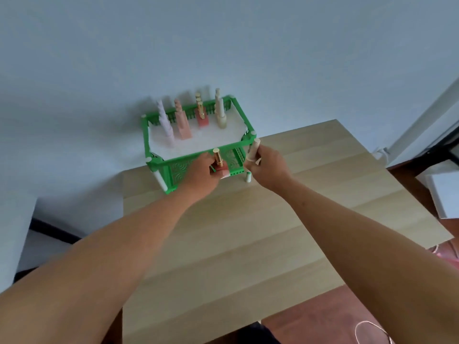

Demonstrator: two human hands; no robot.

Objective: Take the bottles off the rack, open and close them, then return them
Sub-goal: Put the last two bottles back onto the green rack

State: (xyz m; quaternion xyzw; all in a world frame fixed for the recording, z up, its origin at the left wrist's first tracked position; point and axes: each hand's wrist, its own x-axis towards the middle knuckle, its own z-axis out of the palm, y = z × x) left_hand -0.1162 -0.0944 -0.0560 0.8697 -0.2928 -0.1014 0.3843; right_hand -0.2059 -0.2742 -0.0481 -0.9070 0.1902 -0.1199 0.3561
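Green rack (198,155) is standing at the far edge of the desk (248,232), close against the wall (223,45). On its white top shelf four bottles are standing upright along the back rail: lilac bottle (166,127) nearest the left end, pink bottle (182,125) just beside it, red bottle with gold cap (202,115) next, cream bottle (220,112) toward the right end. All four are motion-blurred.

Left hand (201,175) is reaching in at the rack's front rail, fingers curled around a gold-capped bottle (218,157) with a pink base, holding it upright in front of the lower tier.

Right hand (267,167) is at the rack's front right corner, thumb and fingers pinching a cream cap or slim bottle (253,150), tilted slightly; which of the two cannot be told.

Both forearms are extending over the desk.
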